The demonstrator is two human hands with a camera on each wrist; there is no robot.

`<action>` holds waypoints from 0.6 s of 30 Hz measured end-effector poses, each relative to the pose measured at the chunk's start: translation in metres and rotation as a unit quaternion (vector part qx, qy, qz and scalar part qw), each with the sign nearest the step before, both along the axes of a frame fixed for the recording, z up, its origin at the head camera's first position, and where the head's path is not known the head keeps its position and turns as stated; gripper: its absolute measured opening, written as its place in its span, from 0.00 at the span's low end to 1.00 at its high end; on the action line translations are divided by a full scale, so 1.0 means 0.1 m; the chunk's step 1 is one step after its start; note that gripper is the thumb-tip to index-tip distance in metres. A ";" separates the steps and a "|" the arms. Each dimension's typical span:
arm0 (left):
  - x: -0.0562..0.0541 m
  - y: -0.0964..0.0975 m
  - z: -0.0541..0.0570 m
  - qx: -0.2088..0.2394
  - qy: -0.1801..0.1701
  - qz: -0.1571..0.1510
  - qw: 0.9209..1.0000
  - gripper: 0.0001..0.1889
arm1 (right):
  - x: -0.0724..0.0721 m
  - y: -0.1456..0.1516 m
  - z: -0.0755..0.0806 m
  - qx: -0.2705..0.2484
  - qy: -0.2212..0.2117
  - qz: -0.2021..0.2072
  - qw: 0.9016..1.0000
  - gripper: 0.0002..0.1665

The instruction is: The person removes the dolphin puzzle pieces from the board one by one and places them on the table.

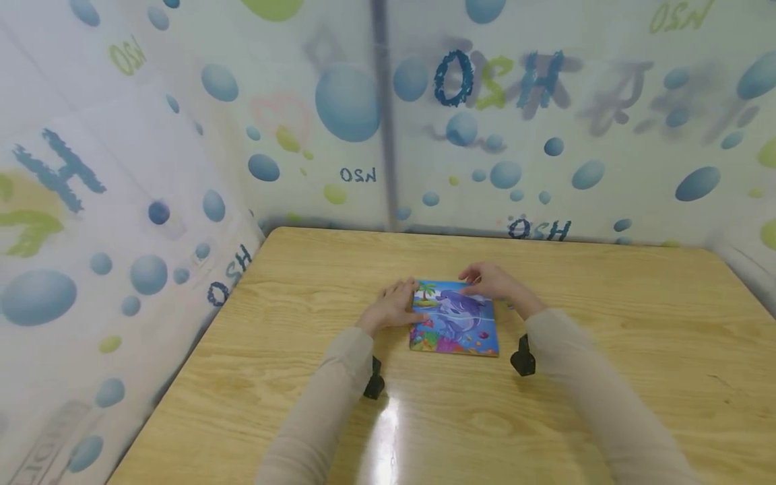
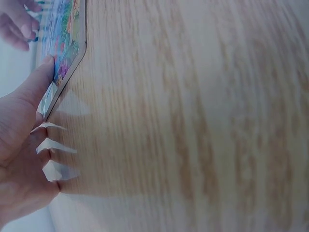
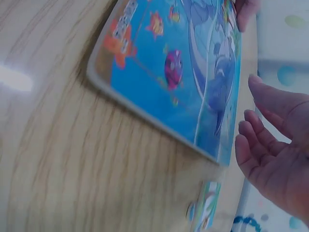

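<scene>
A flat, square dolphin puzzle (image 1: 455, 327) with a palm tree, coral and fish lies on the wooden table. My left hand (image 1: 393, 306) rests at its left edge, thumb over the picture and the other fingers spread on the tabletop, as the left wrist view shows. Over the far right corner hovers my right hand (image 1: 490, 279), fingers loosely bent, nothing visible between them; in the right wrist view this hand (image 3: 277, 140) shows a gap between thumb and fingertips. Beside the puzzle's right edge lies a small colourful puzzle piece (image 3: 207, 205) with a rounded knob.
The wooden table (image 1: 291, 289) reaches back to a wall curtain (image 1: 503, 141) printed with bubbles and letters. Another printed curtain (image 1: 145, 269) hangs along the left side. Dark wrist devices (image 1: 523, 360) sit below both sleeves.
</scene>
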State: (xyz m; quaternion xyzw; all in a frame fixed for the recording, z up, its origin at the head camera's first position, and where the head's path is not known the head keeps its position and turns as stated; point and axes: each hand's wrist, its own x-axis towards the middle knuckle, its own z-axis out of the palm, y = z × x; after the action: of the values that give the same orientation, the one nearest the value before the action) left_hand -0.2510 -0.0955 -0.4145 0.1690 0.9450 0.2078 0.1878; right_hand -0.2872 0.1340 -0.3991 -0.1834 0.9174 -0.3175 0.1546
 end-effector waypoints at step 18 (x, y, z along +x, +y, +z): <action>0.00 -0.03 -0.02 0.008 0.020 -0.006 1.000 0.40 | -0.14 -0.38 0.03 0.089 0.025 0.138 0.986 0.18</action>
State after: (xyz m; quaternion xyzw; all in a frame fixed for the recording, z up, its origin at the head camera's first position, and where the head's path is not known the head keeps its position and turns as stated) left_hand -0.2513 -0.0981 -0.4161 0.1799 0.9461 0.2104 0.1683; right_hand -0.3009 0.0961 -0.3957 -0.3014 0.9116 -0.2051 0.1897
